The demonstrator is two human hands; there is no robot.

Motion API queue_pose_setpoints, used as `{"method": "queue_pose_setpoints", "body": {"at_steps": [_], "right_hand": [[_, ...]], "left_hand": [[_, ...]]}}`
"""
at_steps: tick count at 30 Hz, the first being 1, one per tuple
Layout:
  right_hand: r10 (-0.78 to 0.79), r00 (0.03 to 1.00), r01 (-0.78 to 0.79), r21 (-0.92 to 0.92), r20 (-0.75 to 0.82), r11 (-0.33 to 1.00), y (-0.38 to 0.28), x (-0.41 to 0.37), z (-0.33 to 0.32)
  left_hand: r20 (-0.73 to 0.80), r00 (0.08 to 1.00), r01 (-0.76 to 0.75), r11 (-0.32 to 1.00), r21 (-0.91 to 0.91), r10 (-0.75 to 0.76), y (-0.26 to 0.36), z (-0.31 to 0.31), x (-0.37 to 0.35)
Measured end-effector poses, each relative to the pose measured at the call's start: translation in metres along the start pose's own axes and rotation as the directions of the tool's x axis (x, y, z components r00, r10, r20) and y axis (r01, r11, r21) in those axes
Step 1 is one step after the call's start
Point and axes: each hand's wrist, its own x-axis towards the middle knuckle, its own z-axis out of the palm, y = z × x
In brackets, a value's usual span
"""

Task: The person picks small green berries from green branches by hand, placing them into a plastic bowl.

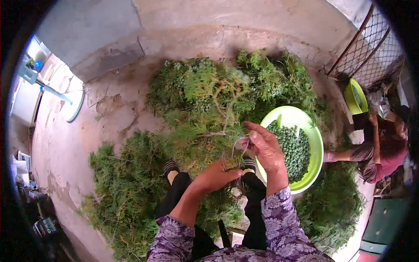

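My left hand [216, 176] is closed around the woody end of a leafy evergreen branch [224, 102], whose brown stems and feathery green foliage spread away in front of me. Just to the right, the fingers of my right hand [265, 148] are pinched together at a thin, pale, curved stem [241, 146]. Below that hand and to its right stands a lime-green basin [319, 150], holding many small round green berries [293, 150]. Its near-left rim is partly hidden by my right wrist.
Cut greenery is heaped at the left [126, 187], by the wall [279, 78] and at right [327, 205]. A person [388, 148] sits at the right near another green basin [355, 96]. A pale blue stand [72, 102] is at left, a wire-mesh panel [377, 48] at upper right.
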Motion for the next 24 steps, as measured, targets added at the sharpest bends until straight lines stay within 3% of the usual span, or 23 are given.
{"method": "queue_pose_setpoints", "body": {"at_steps": [1, 2, 5, 6, 7, 8, 10, 11, 13, 14, 16, 20, 22, 23, 24], "right_hand": [[0.085, 0.995, -0.086, 0.033, 0.045, 0.996, -0.001, 0.000, 0.002], [0.083, 0.996, -0.085, 0.031, 0.045, 0.996, -0.001, 0.000, 0.004], [0.023, 1.000, -0.023, -0.002, 0.013, 1.000, 0.001, 0.002, 0.013], [0.018, 0.997, -0.016, 0.019, -0.081, 1.000, -0.001, 0.002, 0.019], [0.017, 0.997, -0.016, 0.015, -0.076, 1.000, -0.001, 0.002, 0.019], [-0.016, 0.993, 0.011, -0.042, -0.119, 0.999, 0.001, 0.004, 0.018], [-0.101, 0.988, 0.088, -0.110, -0.116, 0.990, 0.008, 0.008, 0.013], [-0.099, 0.989, 0.087, -0.113, -0.112, 0.990, 0.011, 0.008, 0.013], [-0.108, 0.979, 0.048, -0.323, -0.170, 0.945, 0.013, 0.006, 0.025], [-0.112, 0.981, 0.061, -0.292, -0.160, 0.954, 0.017, 0.005, 0.031], [-0.122, 0.984, 0.066, -0.381, -0.127, 0.922, 0.022, 0.001, 0.038], [-0.216, 0.976, 0.158, -0.557, -0.038, 0.815, 0.037, 0.001, 0.039], [-0.279, 0.960, 0.207, -0.634, -0.014, 0.745, 0.042, -0.001, 0.040], [-0.332, 0.943, 0.241, -0.648, -0.019, 0.722, 0.043, -0.003, 0.043], [-0.382, 0.924, 0.273, -0.663, -0.021, 0.697, 0.042, -0.005, 0.047]], "left_hand": [[0.102, 0.994, 0.033, 0.998, 0.044, -0.038, -0.007, -0.002, 0.002], [0.103, 0.994, 0.031, 0.999, 0.043, -0.035, -0.015, -0.001, 0.004], [-0.022, 1.000, -0.014, 0.996, 0.085, 0.016, -0.018, -0.002, 0.005], [-0.121, 0.991, -0.030, 0.979, 0.200, 0.056, -0.003, -0.005, 0.000], [-0.214, 0.971, -0.032, 0.949, 0.313, 0.103, 0.005, -0.009, -0.003], [-0.218, 0.970, -0.035, 0.950, 0.311, 0.107, 0.004, -0.014, -0.003], [-0.520, 0.757, -0.021, 0.810, 0.586, 0.396, 0.000, -0.021, -0.002], [-0.523, 0.755, -0.021, 0.812, 0.583, 0.395, 0.001, -0.022, -0.001], [-0.648, 0.510, -0.178, 0.807, 0.563, 0.565, 0.003, -0.022, -0.001], [-0.651, 0.508, -0.176, 0.808, 0.563, 0.564, 0.004, -0.023, -0.001], [-0.588, 0.394, -0.180, 0.687, 0.704, 0.706, 0.006, -0.021, -0.001], [-0.627, 0.321, -0.159, 0.693, 0.703, 0.710, 0.009, -0.022, -0.002], [-0.636, 0.276, -0.038, 0.669, 0.742, 0.721, 0.010, -0.027, -0.004], [-0.638, 0.274, -0.035, 0.670, 0.742, 0.720, 0.010, -0.028, -0.003], [-0.692, 0.278, -0.125, 0.740, 0.661, 0.666, 0.009, -0.029, -0.001]]}}
